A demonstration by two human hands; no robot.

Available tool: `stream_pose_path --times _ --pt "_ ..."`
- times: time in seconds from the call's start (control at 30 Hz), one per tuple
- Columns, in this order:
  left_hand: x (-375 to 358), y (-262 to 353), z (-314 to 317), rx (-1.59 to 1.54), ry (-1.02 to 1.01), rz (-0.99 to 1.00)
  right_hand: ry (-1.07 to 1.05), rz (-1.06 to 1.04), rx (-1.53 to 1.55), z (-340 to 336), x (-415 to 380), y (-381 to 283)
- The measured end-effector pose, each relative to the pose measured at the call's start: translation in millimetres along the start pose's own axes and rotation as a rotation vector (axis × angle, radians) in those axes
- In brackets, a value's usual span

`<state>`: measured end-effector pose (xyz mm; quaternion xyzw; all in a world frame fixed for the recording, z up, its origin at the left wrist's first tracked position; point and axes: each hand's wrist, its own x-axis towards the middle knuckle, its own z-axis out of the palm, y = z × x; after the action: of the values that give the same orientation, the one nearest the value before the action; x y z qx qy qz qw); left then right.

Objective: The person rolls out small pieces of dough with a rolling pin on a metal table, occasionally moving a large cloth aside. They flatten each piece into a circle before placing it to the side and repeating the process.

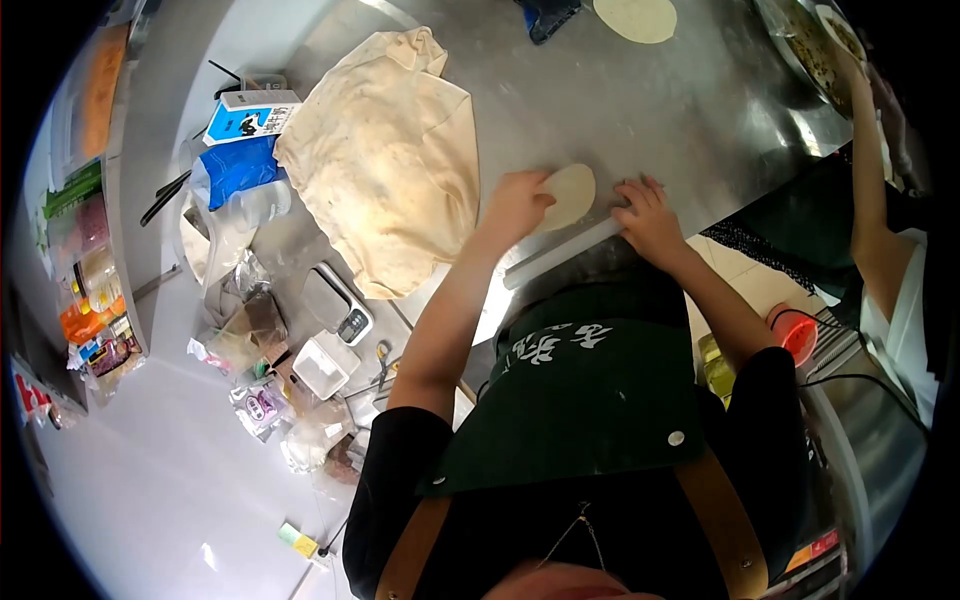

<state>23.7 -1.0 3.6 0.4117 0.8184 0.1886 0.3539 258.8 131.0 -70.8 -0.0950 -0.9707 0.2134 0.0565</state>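
Your left hand (515,203) grips the dough disc (568,195) by its edge; your right hand (648,220) lies flat and open on the rolling pin (560,253), on the steel table (700,110).

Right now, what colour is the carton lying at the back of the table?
The carton is blue and white, with dark print on its face; the head view shows it best.

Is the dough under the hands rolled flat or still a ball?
Flat: the dough lies as a thin round disc on the table, beside the rolling pin.
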Motion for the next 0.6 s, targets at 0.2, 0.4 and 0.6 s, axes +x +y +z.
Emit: stream_pose_path --times 0.2,0.4,0.6 --pt "11.1 -54.1 23.1 0.018 -0.039 -0.146 -0.021 -0.036 0.017 -29.4 31.2 1.2" --pt "9.2 -44.6 8.3 -0.060 -0.142 -0.210 0.039 0.099 -0.042 -1.2 85.9 -4.5" --pt "21.3 -58.1 12.1 -0.336 -0.023 -0.178 0.125 0.241 -0.177 27.9 63.5 -17.0"
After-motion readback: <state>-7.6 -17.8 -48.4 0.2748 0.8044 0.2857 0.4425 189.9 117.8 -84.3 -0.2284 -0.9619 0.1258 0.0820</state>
